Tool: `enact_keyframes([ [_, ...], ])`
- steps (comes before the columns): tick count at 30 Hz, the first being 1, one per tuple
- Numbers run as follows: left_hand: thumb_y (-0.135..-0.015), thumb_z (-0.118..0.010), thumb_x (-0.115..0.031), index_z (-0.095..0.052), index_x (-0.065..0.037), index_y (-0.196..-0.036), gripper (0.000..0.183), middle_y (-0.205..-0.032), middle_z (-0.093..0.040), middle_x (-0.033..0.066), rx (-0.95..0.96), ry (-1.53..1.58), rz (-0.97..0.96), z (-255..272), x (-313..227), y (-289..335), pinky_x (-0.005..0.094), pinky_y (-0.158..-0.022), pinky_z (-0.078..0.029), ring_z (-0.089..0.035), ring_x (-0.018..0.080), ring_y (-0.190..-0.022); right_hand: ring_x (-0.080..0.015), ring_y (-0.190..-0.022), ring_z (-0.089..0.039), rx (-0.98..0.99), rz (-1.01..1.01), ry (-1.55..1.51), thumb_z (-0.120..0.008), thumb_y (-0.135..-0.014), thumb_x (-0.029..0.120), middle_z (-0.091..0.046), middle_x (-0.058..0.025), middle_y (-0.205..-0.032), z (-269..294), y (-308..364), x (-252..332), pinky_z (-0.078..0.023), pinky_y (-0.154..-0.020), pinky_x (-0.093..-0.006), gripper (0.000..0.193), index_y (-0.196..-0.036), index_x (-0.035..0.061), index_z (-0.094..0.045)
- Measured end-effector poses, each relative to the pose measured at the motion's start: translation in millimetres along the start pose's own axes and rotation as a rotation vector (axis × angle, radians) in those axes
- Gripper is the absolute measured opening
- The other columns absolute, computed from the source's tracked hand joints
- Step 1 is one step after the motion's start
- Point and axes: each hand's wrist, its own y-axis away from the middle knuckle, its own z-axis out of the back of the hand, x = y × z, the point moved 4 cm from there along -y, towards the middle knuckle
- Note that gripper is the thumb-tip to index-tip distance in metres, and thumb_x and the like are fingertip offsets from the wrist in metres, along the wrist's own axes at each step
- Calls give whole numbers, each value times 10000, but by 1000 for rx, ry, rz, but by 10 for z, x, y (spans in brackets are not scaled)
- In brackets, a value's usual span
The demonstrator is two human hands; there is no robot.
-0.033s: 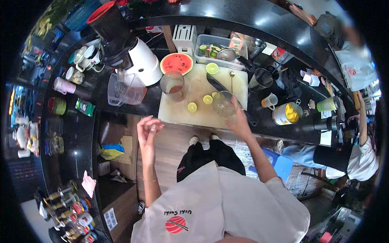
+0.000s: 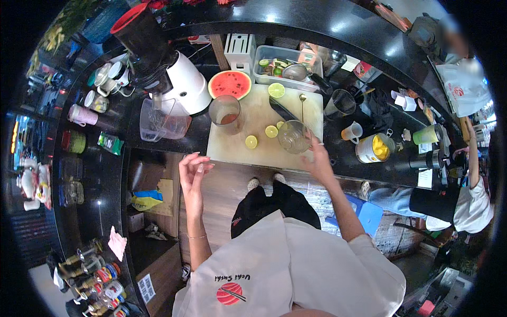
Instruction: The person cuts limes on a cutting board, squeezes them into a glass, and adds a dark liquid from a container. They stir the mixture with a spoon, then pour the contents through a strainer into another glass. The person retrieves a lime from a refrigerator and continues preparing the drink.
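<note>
1. Your right hand [image 2: 319,162]: fingers loosely curved at the near right side of the clear glass [image 2: 292,137]. The see-through wall blurs against the fingertips, so you cannot tell whether they grip it or merely rest there.
2. Clear glass: just ahead and to the left of your right hand, over the pale cutting board [image 2: 237,151].
3. Your left hand [image 2: 194,173]: holding nothing, fingers partly bent, raised near the board's left front corner.
4. Small lime halves [image 2: 251,141]: on the board, between your two hands and ahead of them.
5. Dark knife [image 2: 282,109] and long spoon [image 2: 302,98]: farther ahead of your right hand, beyond the clear glass.
6. Tall glass [image 2: 224,115]: ahead and to the right of your left hand, with cut watermelon [image 2: 230,83] beyond it.
</note>
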Motion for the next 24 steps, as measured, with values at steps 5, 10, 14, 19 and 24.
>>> enact_keyframes([
  [5,-1009,-540,-140,-479,-64,-1281,289,-1131,-644,78,-8,35,89,31,193,-180,325,-906,-469,-619,172,-957,-357,-855,-695,-151,139,187,-597,-893,35,-712,-187,-939,548,-897,303,-548,-760,-416,163,-1013,26,-706],
  [10,-991,-548,-139,-472,-87,-1295,317,-1162,-630,85,71,65,74,-59,207,-310,339,-942,-459,-608,173,-993,-364,-973,-682,-91,88,840,-626,-861,156,-711,-186,-1010,389,-2416,117,-579,-787,-471,224,-1045,73,-721],
  [14,-1004,-540,-132,-478,-57,-1277,290,-1140,-638,97,51,49,-5,-17,98,-316,342,-922,-478,-614,183,-983,-321,-1154,-630,119,-109,1115,-630,-877,163,-690,-132,-1174,238,-2861,-240,-585,-829,-435,218,-1045,61,-724],
  [19,-1010,-538,-162,-484,-54,-1268,285,-1125,-643,92,-53,27,32,259,106,-213,331,-906,-474,-618,188,-985,-304,-1126,-651,164,-189,1098,-615,-912,183,-699,-115,-1161,235,-2955,-423,-573,-864,-423,256,-1122,70,-707],
  [24,-1012,-534,-181,-488,-61,-1264,283,-1125,-642,83,-80,-34,115,441,233,-206,329,-908,-464,-618,175,-980,-298,-1109,-665,197,-173,1179,-679,-874,212,-694,-121,-1165,249,-2946,-435,-567,-878,-412,368,-1197,39,-650],
])
